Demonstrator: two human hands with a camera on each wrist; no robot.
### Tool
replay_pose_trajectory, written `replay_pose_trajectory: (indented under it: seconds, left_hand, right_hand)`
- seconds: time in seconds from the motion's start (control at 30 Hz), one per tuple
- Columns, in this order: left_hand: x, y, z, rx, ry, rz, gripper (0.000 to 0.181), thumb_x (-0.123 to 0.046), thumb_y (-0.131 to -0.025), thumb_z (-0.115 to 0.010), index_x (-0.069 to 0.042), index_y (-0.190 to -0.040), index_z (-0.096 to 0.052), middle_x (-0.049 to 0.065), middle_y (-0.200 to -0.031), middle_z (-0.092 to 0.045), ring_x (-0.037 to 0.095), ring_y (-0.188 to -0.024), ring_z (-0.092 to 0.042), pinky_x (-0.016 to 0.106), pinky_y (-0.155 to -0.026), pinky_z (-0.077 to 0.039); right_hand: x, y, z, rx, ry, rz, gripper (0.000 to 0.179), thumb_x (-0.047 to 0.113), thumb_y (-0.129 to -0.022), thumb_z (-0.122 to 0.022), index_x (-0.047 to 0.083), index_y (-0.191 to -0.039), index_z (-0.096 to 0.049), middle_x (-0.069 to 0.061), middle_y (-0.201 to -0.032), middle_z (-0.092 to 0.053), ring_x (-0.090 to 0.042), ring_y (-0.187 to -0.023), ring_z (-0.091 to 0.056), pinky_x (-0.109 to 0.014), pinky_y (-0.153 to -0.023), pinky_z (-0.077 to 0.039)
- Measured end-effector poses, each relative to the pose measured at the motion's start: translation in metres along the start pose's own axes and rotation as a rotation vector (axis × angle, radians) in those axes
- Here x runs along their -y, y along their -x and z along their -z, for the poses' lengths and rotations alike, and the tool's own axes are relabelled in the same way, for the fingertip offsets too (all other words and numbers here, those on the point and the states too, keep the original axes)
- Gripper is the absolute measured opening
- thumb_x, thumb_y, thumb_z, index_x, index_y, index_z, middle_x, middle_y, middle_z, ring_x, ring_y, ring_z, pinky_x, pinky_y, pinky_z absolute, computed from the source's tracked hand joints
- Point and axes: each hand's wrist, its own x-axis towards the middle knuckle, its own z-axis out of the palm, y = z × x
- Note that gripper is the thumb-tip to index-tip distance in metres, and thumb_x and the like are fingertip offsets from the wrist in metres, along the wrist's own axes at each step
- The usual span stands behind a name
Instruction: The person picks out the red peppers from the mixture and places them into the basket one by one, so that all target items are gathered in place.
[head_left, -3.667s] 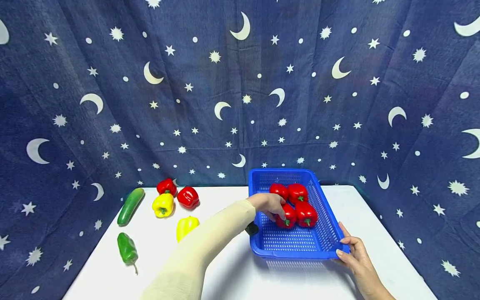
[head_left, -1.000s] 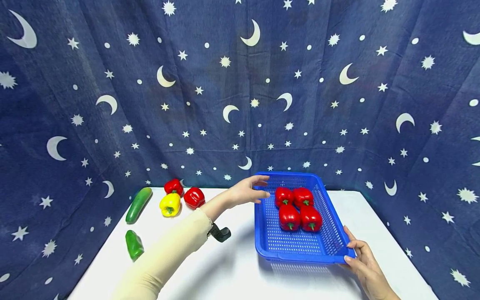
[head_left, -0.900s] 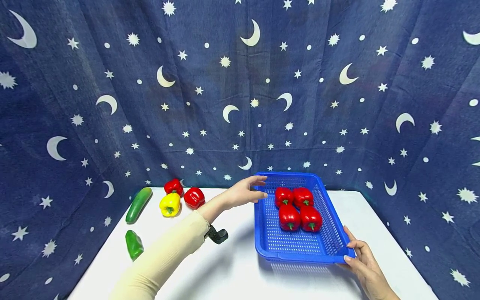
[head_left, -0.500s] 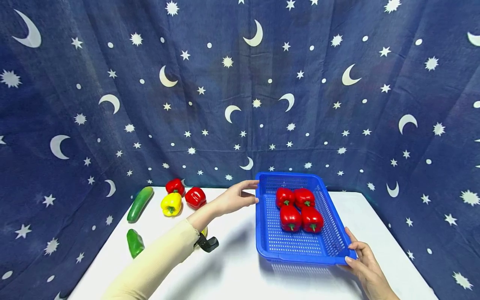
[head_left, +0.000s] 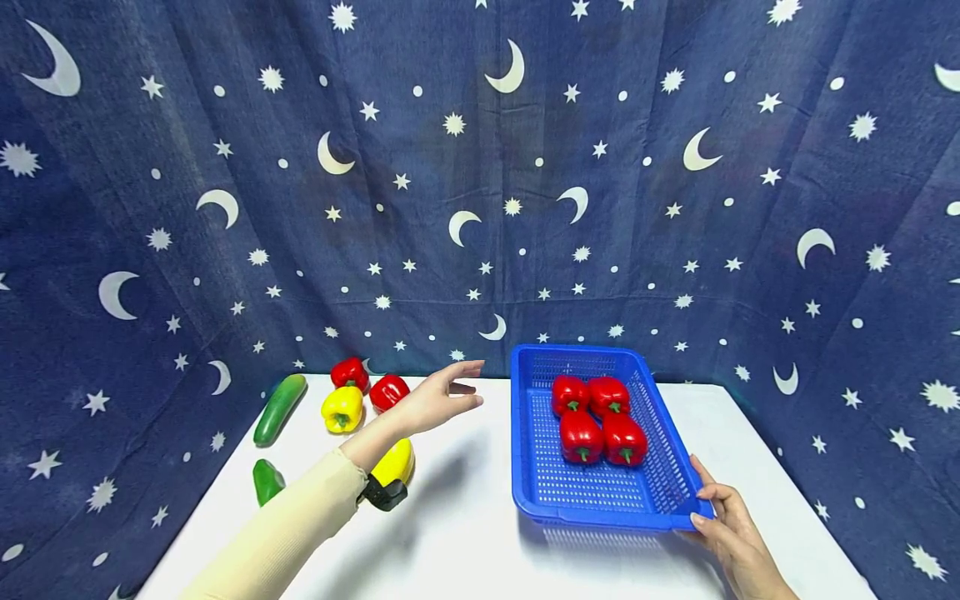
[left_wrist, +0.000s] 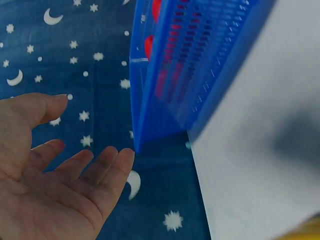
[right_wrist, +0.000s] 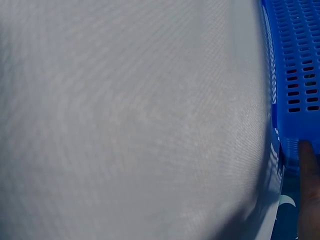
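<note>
A blue plastic basket [head_left: 577,515] stands right of centre with several red bell peppers [head_left: 581,437] grouped inside. My right hand [head_left: 733,533] grips the basket's near right corner, thumb over the rim and fingers along the side. In the right wrist view only one dark finger [right_wrist: 309,185] shows against the basket's wall. To the left of the basket my left hand [head_left: 435,402] hovers over the table, holding nothing. Its fingers are loosely extended and spread, as the left wrist view shows [left_wrist: 65,185]. A yellow bell pepper [head_left: 397,460] lies partly hidden under my left wrist.
Farther left on the white table [head_left: 465,550] lie a red bell pepper [head_left: 389,392], another red pepper [head_left: 349,373], a yellow bell pepper [head_left: 342,409], a cucumber [head_left: 280,409] and a green pepper [head_left: 267,481], partly behind my sleeve. A starry blue cloth [head_left: 420,208] hangs behind.
My left hand has let go of a red bell pepper inside the basket and moved out leftward. A yellow bell pepper has come back into view under the wrist. My right hand keeps its grip.
</note>
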Motion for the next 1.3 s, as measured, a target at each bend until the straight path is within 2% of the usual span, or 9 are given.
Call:
replay_pose_trajectory:
  seconds: [0.1,0.27,0.43,0.6,0.7,0.8,0.97,1.1,1.3]
  left_hand:
    - [0.007,0.006,0.009,-0.026,-0.026,0.03,0.061,-0.024,-0.098,-0.069,-0.016,-0.154,-0.046,0.011,-0.151,-0.051,0.031,-0.13,-0.058,0.046,-0.099,-0.053]
    - [0.021,0.015,0.024,-0.06,-0.06,0.048,0.062,-0.023,-0.099,-0.068,-0.015,-0.155,-0.044,0.013,-0.151,-0.049,0.034,-0.131,-0.056,0.048,-0.099,-0.054]
    - [0.033,0.021,0.037,-0.104,-0.135,0.064,0.062,-0.023,-0.099,-0.067,-0.014,-0.155,-0.043,0.014,-0.153,-0.048,0.037,-0.132,-0.055,0.047,-0.098,-0.054]
    - [0.041,0.024,0.049,-0.139,-0.141,0.109,0.063,-0.019,-0.099,-0.067,-0.013,-0.156,-0.041,0.015,-0.157,-0.043,0.041,-0.123,-0.059,0.045,-0.087,-0.059]
    - [0.045,0.026,0.055,-0.155,-0.164,0.108,0.064,-0.018,-0.099,-0.066,-0.01,-0.156,-0.04,0.018,-0.157,-0.041,0.042,-0.125,-0.057,0.051,-0.095,-0.055]
    - [0.047,0.027,0.06,-0.178,-0.197,0.109,0.064,-0.018,-0.099,-0.067,-0.007,-0.156,-0.04,0.02,-0.157,-0.042,0.04,-0.133,-0.051,0.053,-0.107,-0.047]
    - [0.051,0.027,0.067,-0.196,-0.161,0.159,0.066,-0.017,-0.098,-0.068,-0.007,-0.156,-0.039,0.02,-0.157,-0.041,0.043,-0.133,-0.051,0.052,-0.105,-0.048]
    - [0.057,0.026,0.073,-0.213,-0.206,0.166,0.065,-0.016,-0.097,-0.067,-0.005,-0.155,-0.039,0.023,-0.156,-0.041,0.044,-0.135,-0.048,0.055,-0.109,-0.043]
    - [0.066,0.024,0.079,-0.215,-0.258,0.192,0.066,-0.015,-0.098,-0.064,-0.002,-0.156,-0.037,0.026,-0.155,-0.041,0.046,-0.137,-0.045,0.06,-0.112,-0.038]
  right_hand:
    - [0.001,0.0,0.0,-0.007,0.001,-0.009,0.023,0.0,-0.106,-0.042,0.014,-0.124,-0.04,0.011,-0.169,-0.015,0.009,-0.129,-0.04,-0.029,-0.089,-0.054]
    - [0.0,0.0,0.0,0.018,-0.019,0.03,0.023,-0.001,-0.106,-0.04,0.01,-0.125,-0.038,0.015,-0.167,-0.019,0.007,-0.13,-0.042,-0.029,-0.087,-0.055]
    - [0.0,0.0,-0.001,-0.006,-0.001,0.012,0.022,-0.001,-0.105,-0.042,0.011,-0.124,-0.04,0.011,-0.169,-0.016,0.008,-0.131,-0.039,-0.028,-0.087,-0.054]
    - [0.0,-0.001,-0.001,-0.013,0.009,0.001,0.023,-0.001,-0.105,-0.044,0.013,-0.123,-0.04,0.008,-0.17,-0.013,0.009,-0.131,-0.038,-0.027,-0.088,-0.054]
    - [-0.001,0.0,-0.001,-0.001,-0.01,0.019,0.024,-0.003,-0.105,-0.043,0.012,-0.123,-0.04,0.009,-0.17,-0.015,0.007,-0.131,-0.04,-0.029,-0.087,-0.055]
    - [0.0,-0.001,0.0,-0.01,0.006,0.001,0.023,-0.001,-0.105,-0.044,0.013,-0.123,-0.04,0.009,-0.17,-0.013,0.008,-0.131,-0.039,-0.028,-0.087,-0.055]
    - [0.0,-0.001,0.0,-0.038,0.048,-0.05,0.022,0.003,-0.105,-0.046,0.008,-0.125,-0.037,0.002,-0.172,-0.007,0.002,-0.136,-0.032,-0.026,-0.087,-0.054]
    - [0.001,-0.001,0.0,-0.052,0.061,-0.071,0.022,0.004,-0.106,-0.047,0.009,-0.125,-0.037,0.002,-0.172,-0.006,-0.006,-0.145,-0.027,-0.024,-0.088,-0.053]
    - [0.0,-0.001,0.0,-0.015,0.048,-0.005,0.021,0.0,-0.106,-0.043,0.005,-0.124,-0.035,0.002,-0.172,-0.002,0.011,-0.133,-0.034,-0.024,-0.09,-0.053]
